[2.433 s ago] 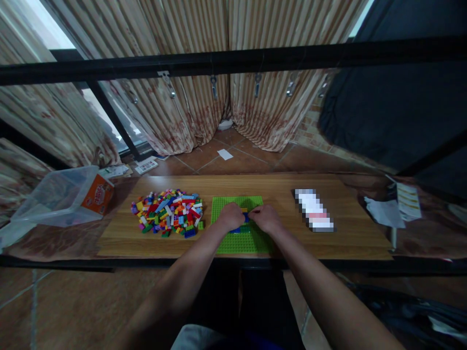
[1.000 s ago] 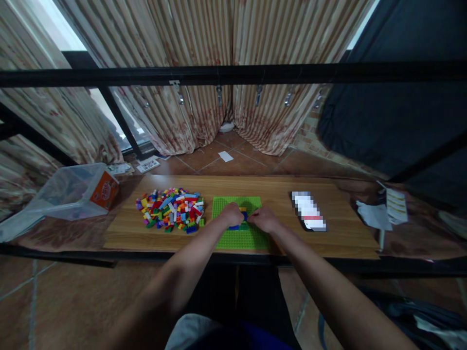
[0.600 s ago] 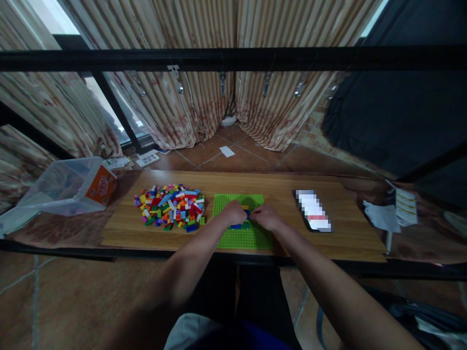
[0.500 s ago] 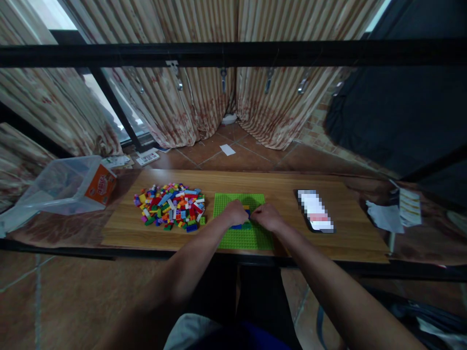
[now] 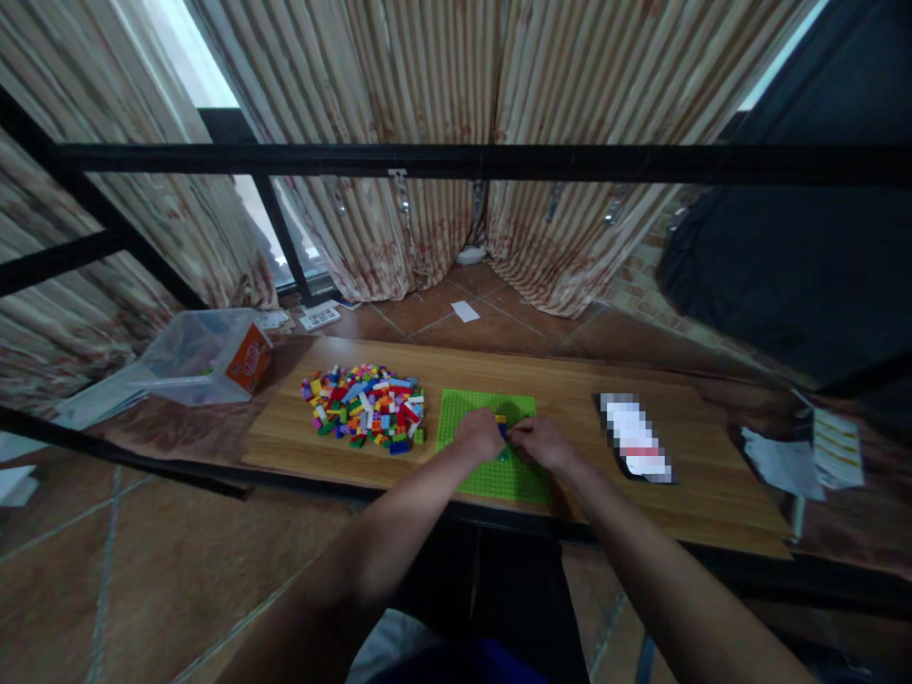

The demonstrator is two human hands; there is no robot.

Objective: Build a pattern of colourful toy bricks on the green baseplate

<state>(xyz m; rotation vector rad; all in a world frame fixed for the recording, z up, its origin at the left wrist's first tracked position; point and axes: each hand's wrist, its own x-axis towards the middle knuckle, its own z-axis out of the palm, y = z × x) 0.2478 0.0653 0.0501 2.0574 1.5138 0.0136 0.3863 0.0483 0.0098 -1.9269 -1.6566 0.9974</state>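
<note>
A light green studded baseplate [image 5: 527, 486] lies on the wooden board in front of me. Over its middle, a small group of blue and yellow toy bricks [image 5: 502, 427] shows between my hands. My left hand [image 5: 480, 435] has its fingers closed against the left side of these bricks and covers part of them. From the right, my right hand [image 5: 542, 443] comes in with thumb and fingers pinched together close to the bricks. Whatever is in that pinch is too small to make out. A green piece shows just below the left fingertips.
Left of the baseplate lies a heap of loose colourful toy bricks [image 5: 370, 407]. A clear plastic box [image 5: 192, 356] with an orange label stands farther left. To the right, a phone [image 5: 636, 437] lies on the wooden board [image 5: 698, 475]. Papers [image 5: 784, 461] are at the far right.
The camera view has turned slightly left and up, so everything sits further right and lower. Both hands stay together at the bricks over the baseplate, and the fingers have shifted only slightly.
</note>
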